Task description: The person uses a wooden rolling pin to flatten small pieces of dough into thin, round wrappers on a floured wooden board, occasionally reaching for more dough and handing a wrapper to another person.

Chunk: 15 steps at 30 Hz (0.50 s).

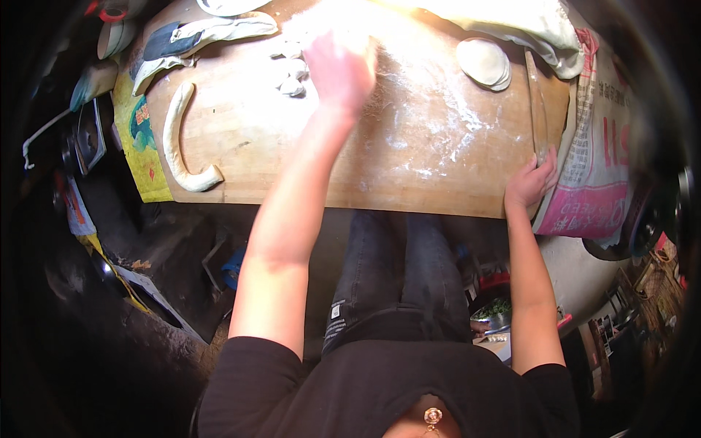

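Note:
My left hand [340, 71] is over the floured wooden board [263, 159], just right of several small dough pieces [293, 76]. It is blurred and washed out by bright light, so its fingers cannot be made out. Along the board's right side lies a slim tapered wooden rolling pin [538, 109]; my right hand [531, 180] grips its near end. A small stack of round, flat dough wrappers [484, 64] rests to the left of the pin's far end. On the board's left side, a thick dough rope [175, 137] curves into a hook.
Pale cloth [526, 27] covers the far right corner. A printed woven sack [597, 137] hangs over the right edge. Another cloth with a dark patch [219, 33] lies far left, above yellow printed sheeting [148, 175]. Below right, a metal bowl [498, 323] holds chopped greens.

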Each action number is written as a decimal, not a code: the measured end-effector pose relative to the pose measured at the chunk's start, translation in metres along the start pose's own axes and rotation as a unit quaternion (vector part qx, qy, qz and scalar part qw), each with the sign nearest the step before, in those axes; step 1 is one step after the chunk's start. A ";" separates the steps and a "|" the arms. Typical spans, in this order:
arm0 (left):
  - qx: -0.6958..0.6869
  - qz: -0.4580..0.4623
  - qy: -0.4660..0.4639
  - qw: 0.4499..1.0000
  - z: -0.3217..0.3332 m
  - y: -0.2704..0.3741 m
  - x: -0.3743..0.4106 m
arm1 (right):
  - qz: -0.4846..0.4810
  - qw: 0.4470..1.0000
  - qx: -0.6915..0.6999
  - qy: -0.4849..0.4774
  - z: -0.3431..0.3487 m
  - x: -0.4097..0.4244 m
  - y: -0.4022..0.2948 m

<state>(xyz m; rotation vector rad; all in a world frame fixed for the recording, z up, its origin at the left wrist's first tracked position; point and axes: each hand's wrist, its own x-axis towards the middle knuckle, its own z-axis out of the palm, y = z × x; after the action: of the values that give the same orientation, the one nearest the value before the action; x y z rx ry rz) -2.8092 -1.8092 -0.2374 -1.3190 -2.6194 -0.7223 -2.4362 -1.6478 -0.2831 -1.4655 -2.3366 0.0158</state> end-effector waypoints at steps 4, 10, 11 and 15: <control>-0.087 -0.043 -0.050 0.994 -0.014 0.050 -0.067 | -0.005 1.000 0.002 0.011 0.002 0.000 0.004; -0.107 -0.134 -0.068 0.983 -0.022 0.052 -0.111 | 0.000 1.000 0.005 0.009 0.004 -0.001 0.004; -0.117 -0.119 -0.069 0.983 -0.020 0.051 -0.111 | -0.001 1.000 0.008 0.011 0.004 -0.001 0.005; -0.144 -0.092 -0.119 0.978 -0.016 0.045 -0.097 | -0.006 1.000 0.007 0.011 0.003 -0.001 0.004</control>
<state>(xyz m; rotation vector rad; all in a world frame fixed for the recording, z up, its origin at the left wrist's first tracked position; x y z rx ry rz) -2.7160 -1.8641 -0.2379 -1.3148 -2.9467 -1.0704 -2.4335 -1.6463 -0.2873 -1.4391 -2.3226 0.0117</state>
